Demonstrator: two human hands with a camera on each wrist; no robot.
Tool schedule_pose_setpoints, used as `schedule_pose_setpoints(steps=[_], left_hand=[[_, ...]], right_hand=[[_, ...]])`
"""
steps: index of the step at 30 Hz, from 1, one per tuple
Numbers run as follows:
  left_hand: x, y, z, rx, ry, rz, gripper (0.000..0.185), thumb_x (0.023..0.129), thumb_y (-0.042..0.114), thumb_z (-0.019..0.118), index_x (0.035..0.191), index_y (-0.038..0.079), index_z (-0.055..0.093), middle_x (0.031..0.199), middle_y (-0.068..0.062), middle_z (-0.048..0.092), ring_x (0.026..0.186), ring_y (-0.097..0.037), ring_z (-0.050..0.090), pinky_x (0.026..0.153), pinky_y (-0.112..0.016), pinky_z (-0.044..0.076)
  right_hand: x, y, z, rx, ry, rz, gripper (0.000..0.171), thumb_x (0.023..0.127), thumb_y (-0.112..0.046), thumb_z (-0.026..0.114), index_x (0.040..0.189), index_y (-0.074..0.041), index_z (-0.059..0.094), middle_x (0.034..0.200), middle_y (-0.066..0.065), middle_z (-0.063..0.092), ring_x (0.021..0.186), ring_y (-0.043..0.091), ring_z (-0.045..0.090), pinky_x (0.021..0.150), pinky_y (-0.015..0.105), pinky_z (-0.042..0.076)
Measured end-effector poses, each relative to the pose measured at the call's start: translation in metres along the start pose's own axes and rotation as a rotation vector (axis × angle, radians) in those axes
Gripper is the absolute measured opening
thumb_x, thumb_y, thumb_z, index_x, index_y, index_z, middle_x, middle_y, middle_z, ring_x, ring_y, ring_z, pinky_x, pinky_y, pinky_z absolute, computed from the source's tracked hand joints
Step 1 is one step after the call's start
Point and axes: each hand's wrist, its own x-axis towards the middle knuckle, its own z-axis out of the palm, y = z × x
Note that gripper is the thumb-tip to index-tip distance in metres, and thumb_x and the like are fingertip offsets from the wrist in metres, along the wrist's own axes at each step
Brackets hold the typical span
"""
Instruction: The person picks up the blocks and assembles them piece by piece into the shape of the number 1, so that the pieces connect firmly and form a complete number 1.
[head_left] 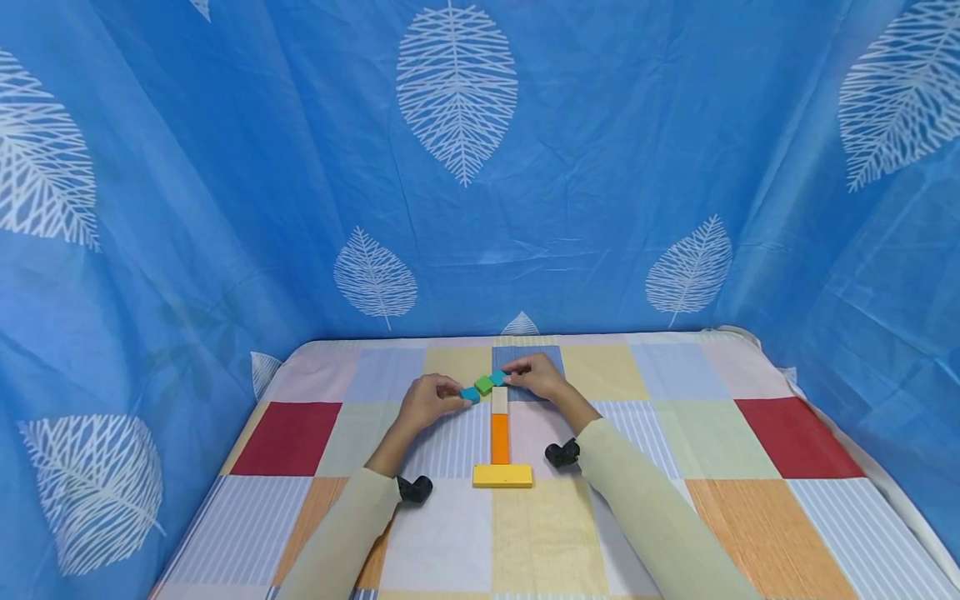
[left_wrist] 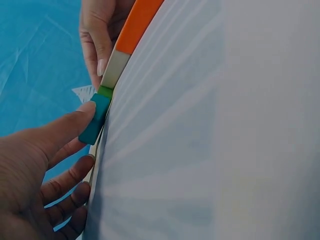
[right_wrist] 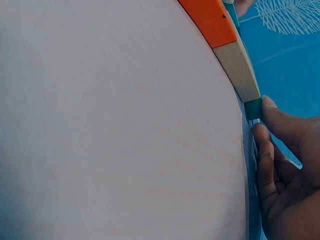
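My left hand [head_left: 426,404] pinches a teal block [head_left: 470,394] between thumb and fingers; the left wrist view shows the thumb on top of this teal block [left_wrist: 93,122]. My right hand [head_left: 536,375] holds another teal block [head_left: 498,378] by its outer end, thumb against it in the right wrist view. Between the two lies a green block [head_left: 483,385], the three forming a slanted row. Below that row a plain wooden block [head_left: 499,400] meets an orange block [head_left: 500,439], and a yellow block [head_left: 502,476] lies crosswise at the near end.
A patchwork cloth [head_left: 637,517] covers the table. Blue curtains [head_left: 570,208] with white leaf prints hang behind and along both sides. Black cameras [head_left: 415,489] are worn at both wrists.
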Motion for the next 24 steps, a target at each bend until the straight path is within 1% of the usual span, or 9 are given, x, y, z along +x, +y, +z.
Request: schedule_pose_setpoints(steps=[5,10,14,21,24], left_hand=[[0.001,0.002,0.001,0.051,-0.004,-0.008,0.028,0.079,0.028,0.089,0.099,0.011,0.081,0.090,0.001,0.072,0.079,-0.016,0.057,0.075,-0.034,0.050],[0.001,0.005,0.002,0.063,-0.009,-0.028,0.027,0.078,0.029,0.090,0.098,0.012,0.081,0.090,0.002,0.071,0.078,-0.016,0.056,0.075,-0.033,0.049],[0.000,0.008,0.002,0.071,-0.009,-0.037,0.028,0.078,0.029,0.090,0.097,0.011,0.081,0.090,0.001,0.069,0.077,-0.016,0.055,0.073,-0.033,0.049],[-0.001,0.012,0.004,0.094,0.000,-0.070,0.030,0.076,0.031,0.091,0.096,0.011,0.081,0.090,0.001,0.067,0.079,-0.017,0.056,0.077,-0.035,0.051],[0.000,0.012,0.006,0.106,0.001,-0.075,0.030,0.076,0.031,0.091,0.096,0.011,0.081,0.088,0.002,0.066,0.079,-0.017,0.056,0.078,-0.035,0.051]], right_hand=[[0.000,-0.001,0.000,0.013,-0.004,0.006,0.023,0.094,-0.012,0.074,0.115,-0.004,0.077,0.089,0.005,0.068,0.082,0.018,0.055,0.073,0.028,0.045],[0.001,0.000,0.000,0.009,-0.001,0.007,0.024,0.094,-0.012,0.074,0.116,-0.005,0.077,0.087,0.004,0.067,0.081,0.018,0.054,0.073,0.028,0.045],[0.002,0.002,0.000,0.006,-0.004,0.009,0.025,0.094,-0.013,0.074,0.118,-0.007,0.077,0.086,0.004,0.067,0.081,0.018,0.054,0.072,0.028,0.045],[0.004,0.004,0.001,0.015,-0.003,0.015,0.024,0.094,-0.013,0.074,0.117,-0.008,0.077,0.092,0.004,0.070,0.084,0.018,0.056,0.074,0.027,0.047],[0.004,0.004,0.001,0.014,-0.005,0.016,0.024,0.094,-0.013,0.074,0.117,-0.009,0.077,0.094,0.005,0.071,0.085,0.018,0.056,0.075,0.028,0.048]])
